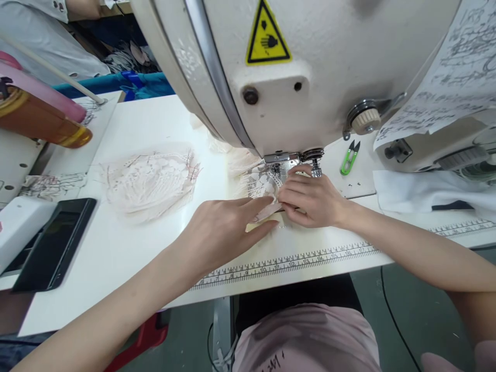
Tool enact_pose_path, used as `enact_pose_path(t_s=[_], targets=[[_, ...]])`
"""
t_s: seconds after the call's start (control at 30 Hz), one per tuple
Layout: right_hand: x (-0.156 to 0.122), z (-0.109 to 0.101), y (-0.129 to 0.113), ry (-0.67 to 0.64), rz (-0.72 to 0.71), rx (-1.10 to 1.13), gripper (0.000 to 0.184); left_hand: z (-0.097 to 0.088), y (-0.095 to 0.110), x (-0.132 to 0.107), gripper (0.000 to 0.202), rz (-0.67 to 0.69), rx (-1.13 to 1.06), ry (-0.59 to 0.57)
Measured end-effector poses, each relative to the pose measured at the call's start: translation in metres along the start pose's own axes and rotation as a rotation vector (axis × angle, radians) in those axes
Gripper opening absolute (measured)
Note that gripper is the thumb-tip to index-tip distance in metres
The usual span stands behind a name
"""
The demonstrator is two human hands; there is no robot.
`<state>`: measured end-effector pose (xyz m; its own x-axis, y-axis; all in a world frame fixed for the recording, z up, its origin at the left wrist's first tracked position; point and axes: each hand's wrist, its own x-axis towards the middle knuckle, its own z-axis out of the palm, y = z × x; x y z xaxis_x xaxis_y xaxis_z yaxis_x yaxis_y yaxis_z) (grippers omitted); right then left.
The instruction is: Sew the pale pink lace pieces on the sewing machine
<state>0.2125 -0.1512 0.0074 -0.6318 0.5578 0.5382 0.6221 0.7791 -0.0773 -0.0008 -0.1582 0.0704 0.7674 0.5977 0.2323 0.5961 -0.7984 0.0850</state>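
Note:
Pale pink lace fabric [260,182] lies under the presser foot of a white sewing machine [310,46]. My right hand [315,199] is beside the needle area, its curled fingers closed on the near edge of the lace. From the left, my left hand [227,225] reaches to the same edge. Its index finger and thumb are stretched out and apart, with a pale strip of the fabric between them. The needle tip is hidden behind my right fingers and the machine parts.
Another bundle of pale lace [153,181] lies left. Green thread snips [350,157] rest right of the needle. A ruler tape [287,263] lines the front edge. A black phone [56,243] and an amber bottle [42,119] are far left. Another person's clothing [42,41] shows behind.

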Motion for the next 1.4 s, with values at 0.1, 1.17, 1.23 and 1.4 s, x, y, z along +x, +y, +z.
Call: enact_pose_path(t_s=[0.1,1.17,1.23,1.4], targets=[[0.000,-0.003,0.001,0.002,-0.031,0.016,0.018,0.000,-0.001,-0.004,0.028,-0.013,-0.019,-0.025],[-0.003,-0.005,0.016,0.011,-0.104,0.224,0.006,0.036,-0.012,0.006,0.020,0.319,0.203,0.208],[-0.004,-0.005,0.016,-0.027,-0.087,0.187,0.010,0.041,-0.013,0.006,0.020,0.328,0.195,0.260],[-0.001,-0.006,0.014,-0.025,-0.128,0.143,0.007,0.045,-0.012,0.003,0.018,0.273,0.140,0.309]])
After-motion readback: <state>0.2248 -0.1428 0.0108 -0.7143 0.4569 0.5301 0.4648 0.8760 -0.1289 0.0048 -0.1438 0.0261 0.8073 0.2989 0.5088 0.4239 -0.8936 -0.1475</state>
